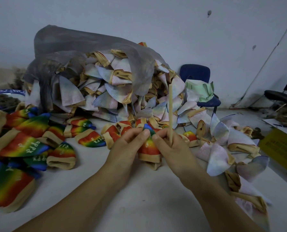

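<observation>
A small rainbow cloth cone (148,148) with a tan cuff is held upright between both my hands above the white table (139,198). My left hand (129,146) pinches its blue tip and left side with thumb and fingers. My right hand (171,148) pinches the right side of the tip and also grips a long pale wooden stick (170,111), which stands nearly upright between its fingers.
A grey mesh bag (82,47) spills a heap of pale inside-out cones (109,91) across the middle and right. Finished rainbow cones (24,144) lie at the left. A blue chair (196,74) stands behind; a yellow box (281,148) sits at the right edge.
</observation>
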### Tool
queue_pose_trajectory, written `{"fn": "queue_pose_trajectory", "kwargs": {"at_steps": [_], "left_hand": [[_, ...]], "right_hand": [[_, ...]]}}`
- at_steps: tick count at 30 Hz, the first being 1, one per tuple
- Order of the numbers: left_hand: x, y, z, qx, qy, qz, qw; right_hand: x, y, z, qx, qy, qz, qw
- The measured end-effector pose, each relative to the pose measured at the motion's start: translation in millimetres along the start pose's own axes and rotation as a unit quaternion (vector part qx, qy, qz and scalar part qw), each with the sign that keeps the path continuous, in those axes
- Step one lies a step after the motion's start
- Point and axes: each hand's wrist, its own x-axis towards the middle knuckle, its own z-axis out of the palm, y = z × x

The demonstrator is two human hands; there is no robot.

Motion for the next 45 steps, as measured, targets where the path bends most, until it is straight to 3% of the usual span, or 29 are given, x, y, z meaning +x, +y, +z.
{"fn": "queue_pose_trajectory", "kwargs": {"at_steps": [5,10,16,22,25,30,35,45], "left_hand": [[1,-1,0,0.005,0.006,0.009,1.0],[0,-2,1,0.086,-0.005,0.047,0.995],[0,-3,1,0.056,-0.019,0.04,0.997],[3,-3,-1,0.055,-0.003,0.061,0.997],[5,-2,-3,0.024,0.031,0.034,0.999],[23,5,-26,-0.131,0.207,-0.04,0.969],[29,6,-33,-0.212,0.23,-0.051,0.948],[29,13,-39,-0.314,0.265,-0.059,0.91]], "right_hand": [[-1,-1,-1,0.02,0.004,-0.001,1.0],[-2,-3,-1,-0.024,0.022,-0.008,0.999],[-4,-6,-1,-0.037,0.01,-0.015,0.999],[-3,-4,-1,-0.023,0.002,-0.004,1.0],[-1,-1,-2,-0.014,-0.001,-0.009,1.0],[-1,5,-12,-0.209,0.021,-0.082,0.974],[0,5,-26,-0.401,-0.035,-0.09,0.911],[3,3,-47,-0.483,0.012,-0.107,0.869]]}}
